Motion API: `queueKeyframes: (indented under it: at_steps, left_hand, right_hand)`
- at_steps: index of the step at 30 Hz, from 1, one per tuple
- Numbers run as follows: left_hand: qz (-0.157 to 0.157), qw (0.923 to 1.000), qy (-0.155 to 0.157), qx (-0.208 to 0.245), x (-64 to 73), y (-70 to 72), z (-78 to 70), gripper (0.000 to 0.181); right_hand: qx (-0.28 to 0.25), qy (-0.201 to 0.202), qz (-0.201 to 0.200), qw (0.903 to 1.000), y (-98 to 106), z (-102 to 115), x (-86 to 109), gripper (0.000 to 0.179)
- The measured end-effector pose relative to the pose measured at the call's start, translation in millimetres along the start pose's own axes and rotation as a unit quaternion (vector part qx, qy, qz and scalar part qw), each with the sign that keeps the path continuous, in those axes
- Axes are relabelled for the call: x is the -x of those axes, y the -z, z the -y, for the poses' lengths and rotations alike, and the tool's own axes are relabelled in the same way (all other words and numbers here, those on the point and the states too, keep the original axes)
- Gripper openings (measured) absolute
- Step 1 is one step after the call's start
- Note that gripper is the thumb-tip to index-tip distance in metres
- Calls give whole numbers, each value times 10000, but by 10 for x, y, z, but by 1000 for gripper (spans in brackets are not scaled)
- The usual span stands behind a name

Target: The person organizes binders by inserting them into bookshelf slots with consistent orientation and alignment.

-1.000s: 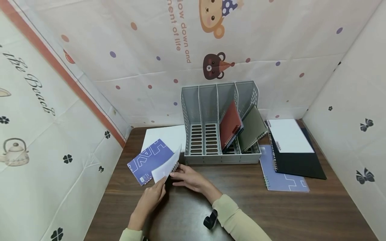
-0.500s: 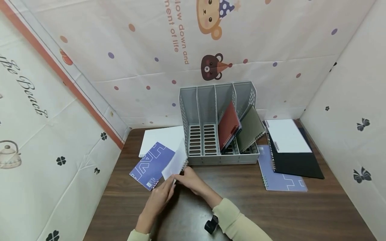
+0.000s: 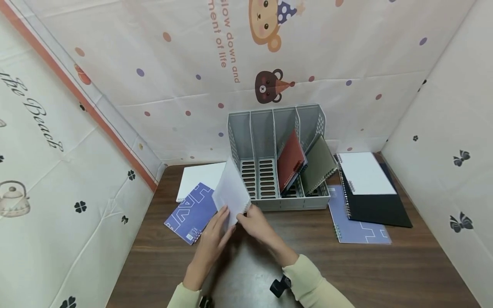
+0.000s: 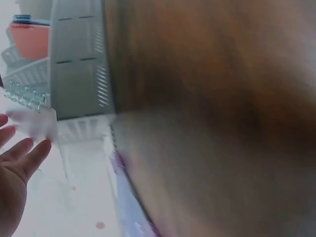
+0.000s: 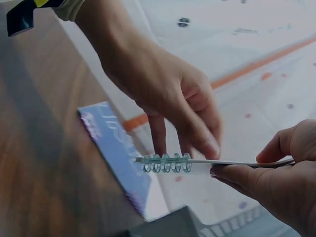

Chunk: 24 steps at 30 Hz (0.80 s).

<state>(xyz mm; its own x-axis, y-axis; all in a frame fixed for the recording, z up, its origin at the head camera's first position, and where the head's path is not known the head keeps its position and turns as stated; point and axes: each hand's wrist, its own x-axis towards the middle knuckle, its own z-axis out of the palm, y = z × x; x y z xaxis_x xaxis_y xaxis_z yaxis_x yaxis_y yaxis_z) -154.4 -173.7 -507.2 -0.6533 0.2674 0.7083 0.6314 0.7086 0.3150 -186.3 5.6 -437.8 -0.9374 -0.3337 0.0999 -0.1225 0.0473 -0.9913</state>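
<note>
A small white spiral notebook (image 3: 231, 188) is raised over the table, just left of the file rack's front. My right hand (image 3: 256, 224) pinches it near the coil side; in the right wrist view the thumb and fingers of that hand (image 5: 291, 177) lie on either side of the thin edge. With fingers extended, my left hand (image 3: 212, 239) lies against the notebook's lower left part. The left wrist view has this hand (image 4: 15, 173) with its fingers spread by the page, below the clear coil rings (image 4: 27, 96). A blue notebook (image 3: 192, 211) lies flat to the left.
The grey four-slot file rack (image 3: 285, 205) stands against the back wall, holding a red notebook (image 3: 291, 160) and an olive notebook (image 3: 319, 164). A white sheet-like item (image 3: 196, 177) lies back left. At right, a white notebook (image 3: 367, 173) and black notebook (image 3: 377, 209) overlap a blue one (image 3: 360, 234).
The white notebook has moved right and been turned so its face shows more. The left hand's fingers have straightened from their grip. The blue notebook shifted slightly.
</note>
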Motion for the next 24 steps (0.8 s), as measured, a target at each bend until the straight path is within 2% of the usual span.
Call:
queueKeyframes:
  at_steps: [4,8,10,13,16,18,19,21,24]
  left_hand:
    - [-201,9994,-113,276,-191,-59,-8,42]
    - [-311,9985,179,422,-382,-154,34,41]
    - [-275,9970,576,447,-470,-224,84,45]
    - [9,9877,1492,478,-605,-351,191,47]
    - [435,9652,2519,547,-735,-495,299,45]
    - [685,9504,2975,596,-782,-579,355,45]
    - [745,9456,3107,612,-807,-629,376,44]
    - [645,9435,3202,560,-823,-716,413,40]
    - [381,9500,3078,364,-824,-793,443,34]
  right_hand:
    - [-77,-125,-344,9993,216,117,52,40]
    - [-298,-183,-682,9971,473,225,151,42]
    - [-478,-211,-774,9956,613,265,205,45]
    - [-733,-253,-898,9929,813,305,260,51]
    - [-829,-403,-975,9910,988,332,298,54]
    - [-768,-529,-1031,9903,1077,332,318,54]
    - [-680,-600,-1076,9900,1123,328,330,53]
    - [-555,-649,-1142,9898,1196,314,347,53]
    - [-392,-696,-1288,9885,1265,286,343,51]
